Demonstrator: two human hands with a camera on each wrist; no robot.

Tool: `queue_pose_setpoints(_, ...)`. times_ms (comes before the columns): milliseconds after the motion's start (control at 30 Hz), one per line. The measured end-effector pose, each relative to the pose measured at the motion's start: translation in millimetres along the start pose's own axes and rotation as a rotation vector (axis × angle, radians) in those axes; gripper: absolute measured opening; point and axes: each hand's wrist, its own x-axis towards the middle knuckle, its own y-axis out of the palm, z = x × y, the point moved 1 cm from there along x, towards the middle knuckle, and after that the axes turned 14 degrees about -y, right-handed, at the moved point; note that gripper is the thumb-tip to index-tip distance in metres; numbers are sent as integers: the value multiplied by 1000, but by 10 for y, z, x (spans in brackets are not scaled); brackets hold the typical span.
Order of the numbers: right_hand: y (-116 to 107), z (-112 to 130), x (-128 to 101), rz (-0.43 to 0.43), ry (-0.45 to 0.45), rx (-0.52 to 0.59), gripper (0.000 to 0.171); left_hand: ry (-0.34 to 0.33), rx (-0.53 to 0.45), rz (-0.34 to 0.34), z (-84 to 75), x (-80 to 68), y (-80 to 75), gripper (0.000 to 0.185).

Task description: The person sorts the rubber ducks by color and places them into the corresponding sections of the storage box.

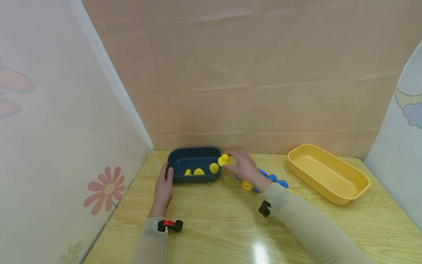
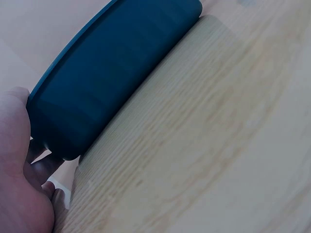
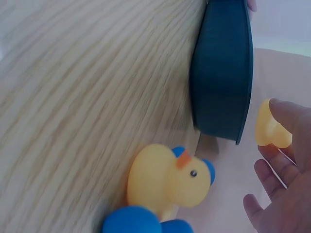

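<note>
One yellow duck (image 1: 224, 160), pinched in the right hand (image 1: 244, 167), at the right end of a dark blue basin (image 1: 197, 179).
I log the right hand as drawn in to the duck's width, thumb and fingertips on it, remaining fingers loosely bent; in the right wrist view I see a gap between duck and rim. Left hand (image 1: 164, 185): gripping the basin's near-left corner, thumb and fingers parted only by that corner. Contents of basin, by my count: three yellow toys (image 1: 214, 168), along the near wall and toward the right end. On the counter (image 1: 197, 220), near the basin, partly hidden by the right sleeve (image 1: 296, 212): clustered blue toys (image 1: 272, 178), an orange-billed duck (image 3: 170, 177) among them. Farther right: one yellow basin (image 1: 329, 172), set at an angle.
</note>
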Motion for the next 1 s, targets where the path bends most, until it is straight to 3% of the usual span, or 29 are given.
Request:
queue_pose_setpoints(633, 85, 190, 59, 40, 24, 27, 61, -6, -7, 13, -5, -9, -11, 74)
queue_pose_setpoints(1000, 150, 230, 90, 53, -12, 19, 61, -1, -7, 8, -6, 6, -1, 74)
